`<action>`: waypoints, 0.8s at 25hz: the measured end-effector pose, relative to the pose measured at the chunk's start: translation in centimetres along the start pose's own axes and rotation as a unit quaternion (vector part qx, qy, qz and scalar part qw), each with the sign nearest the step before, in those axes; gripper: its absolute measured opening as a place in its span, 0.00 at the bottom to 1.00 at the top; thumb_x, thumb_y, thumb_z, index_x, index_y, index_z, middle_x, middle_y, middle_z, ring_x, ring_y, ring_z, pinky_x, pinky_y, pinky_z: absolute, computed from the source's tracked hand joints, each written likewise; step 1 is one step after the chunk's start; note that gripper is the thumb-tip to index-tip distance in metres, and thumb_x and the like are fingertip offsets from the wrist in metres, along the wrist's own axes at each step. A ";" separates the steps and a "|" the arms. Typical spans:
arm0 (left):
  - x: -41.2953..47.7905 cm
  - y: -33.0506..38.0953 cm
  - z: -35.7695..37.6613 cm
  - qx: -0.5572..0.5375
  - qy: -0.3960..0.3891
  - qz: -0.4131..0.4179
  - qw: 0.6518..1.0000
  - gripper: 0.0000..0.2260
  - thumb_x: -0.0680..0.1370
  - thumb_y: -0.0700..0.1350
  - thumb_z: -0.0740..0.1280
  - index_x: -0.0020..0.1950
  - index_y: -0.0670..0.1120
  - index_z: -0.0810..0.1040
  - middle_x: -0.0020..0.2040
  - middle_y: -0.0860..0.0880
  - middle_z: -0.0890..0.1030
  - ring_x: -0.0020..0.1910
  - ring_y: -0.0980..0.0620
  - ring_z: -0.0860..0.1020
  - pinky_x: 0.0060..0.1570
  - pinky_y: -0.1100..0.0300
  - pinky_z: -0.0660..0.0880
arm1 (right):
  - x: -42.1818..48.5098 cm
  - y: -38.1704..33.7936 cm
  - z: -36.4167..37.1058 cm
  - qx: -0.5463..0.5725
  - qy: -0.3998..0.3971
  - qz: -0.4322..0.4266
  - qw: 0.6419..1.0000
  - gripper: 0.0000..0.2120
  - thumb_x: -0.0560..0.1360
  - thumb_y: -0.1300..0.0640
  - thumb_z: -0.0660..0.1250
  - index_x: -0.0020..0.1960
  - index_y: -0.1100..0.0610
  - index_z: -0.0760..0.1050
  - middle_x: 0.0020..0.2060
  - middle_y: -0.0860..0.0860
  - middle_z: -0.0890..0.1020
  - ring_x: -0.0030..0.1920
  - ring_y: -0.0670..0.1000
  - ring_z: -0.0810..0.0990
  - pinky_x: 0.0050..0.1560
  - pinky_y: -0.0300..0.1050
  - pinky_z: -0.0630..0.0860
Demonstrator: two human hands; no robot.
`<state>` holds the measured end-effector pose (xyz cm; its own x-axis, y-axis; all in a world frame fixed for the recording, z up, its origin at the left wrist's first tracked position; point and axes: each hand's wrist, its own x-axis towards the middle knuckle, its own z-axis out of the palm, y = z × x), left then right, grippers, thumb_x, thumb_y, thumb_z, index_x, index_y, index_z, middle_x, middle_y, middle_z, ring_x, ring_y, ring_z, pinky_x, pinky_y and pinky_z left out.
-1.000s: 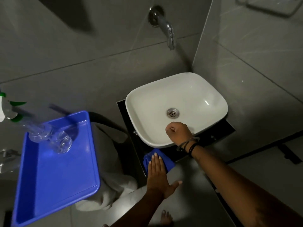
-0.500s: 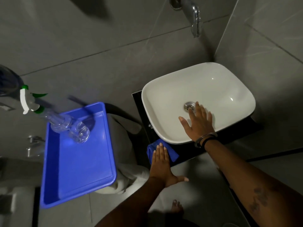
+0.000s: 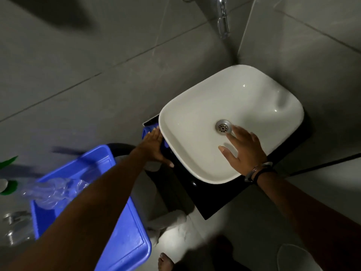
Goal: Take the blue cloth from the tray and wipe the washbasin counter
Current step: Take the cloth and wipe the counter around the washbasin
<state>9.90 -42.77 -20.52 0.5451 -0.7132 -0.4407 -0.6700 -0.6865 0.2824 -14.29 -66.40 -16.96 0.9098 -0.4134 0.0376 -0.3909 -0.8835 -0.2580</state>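
Observation:
A white washbasin (image 3: 195, 118) stands on a black counter (image 3: 211, 198) in the corner. My left hand (image 3: 154, 145) lies flat on the blue cloth (image 3: 146, 131), pressing it onto the counter strip along the basin's left side; only the cloth's edges show around my fingers. My right hand (image 3: 244, 151) rests flat, fingers apart, inside the basin beside the drain (image 3: 223, 127), holding nothing. The blue tray (image 3: 125, 241) is at the lower left, partly under my left forearm.
A clear spray bottle (image 3: 52, 192) with a green and white head lies at the tray's far end. A chrome tap (image 3: 222, 18) juts from the wall above the basin. Grey tiled walls close in behind and to the right. My bare foot (image 3: 166, 264) shows below.
My left hand has slid the cloth from the counter's front corner back along the basin's left side. My right hand opened from a fist on the rim and now lies flat in the bowl.

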 end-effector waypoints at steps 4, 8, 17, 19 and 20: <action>3.1 -2.8 -2.2 0.007 -0.008 -0.009 1.000 0.67 0.56 0.66 0.80 0.80 0.47 0.40 0.81 0.42 0.40 0.80 0.44 0.38 0.77 0.46 0.39 | 0.3 0.1 0.2 -0.011 0.022 -0.011 1.000 0.28 0.74 0.36 0.55 0.62 0.56 0.72 0.69 0.56 0.72 0.70 0.57 0.68 0.67 0.61 0.67; 1.5 -1.8 -0.2 0.013 -0.021 -0.011 1.000 0.69 0.55 0.69 0.78 0.80 0.45 0.38 0.81 0.42 0.39 0.79 0.43 0.38 0.77 0.46 0.39 | 0.1 -0.2 -0.1 -0.009 0.031 -0.020 0.999 0.28 0.74 0.37 0.55 0.61 0.57 0.73 0.66 0.57 0.75 0.68 0.59 0.70 0.65 0.61 0.69; -13.7 17.4 15.0 -0.134 0.011 -0.026 0.991 0.68 0.56 0.82 0.62 0.76 0.45 0.29 0.77 0.45 0.29 0.77 0.43 0.30 0.67 0.59 0.19 | -0.5 -0.4 -1.1 0.005 0.014 -0.006 1.000 0.30 0.73 0.34 0.53 0.63 0.53 0.73 0.69 0.55 0.73 0.70 0.57 0.68 0.70 0.58 0.65; -14.6 21.1 16.0 -0.117 -0.020 -0.081 0.990 0.67 0.57 0.82 0.60 0.75 0.44 0.28 0.78 0.44 0.29 0.75 0.44 0.27 0.69 0.57 0.20 | -0.7 -1.1 -1.8 0.039 0.013 -0.024 0.999 0.29 0.73 0.36 0.54 0.64 0.54 0.73 0.71 0.55 0.70 0.72 0.57 0.65 0.71 0.58 0.63; -14.4 22.1 15.5 -0.096 -0.018 -0.098 0.990 0.66 0.59 0.81 0.60 0.77 0.43 0.31 0.78 0.42 0.31 0.76 0.43 0.29 0.72 0.54 0.24 | -1.4 -1.3 -2.3 0.076 0.020 -0.036 0.996 0.28 0.74 0.38 0.56 0.64 0.55 0.73 0.71 0.55 0.70 0.72 0.57 0.65 0.72 0.58 0.63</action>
<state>-20.61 -45.47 -21.15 0.6345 -0.5601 -0.5327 -0.4432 -0.8282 0.3430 -15.35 -65.16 -14.48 0.9271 -0.3614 0.0995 -0.2964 -0.8693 -0.3957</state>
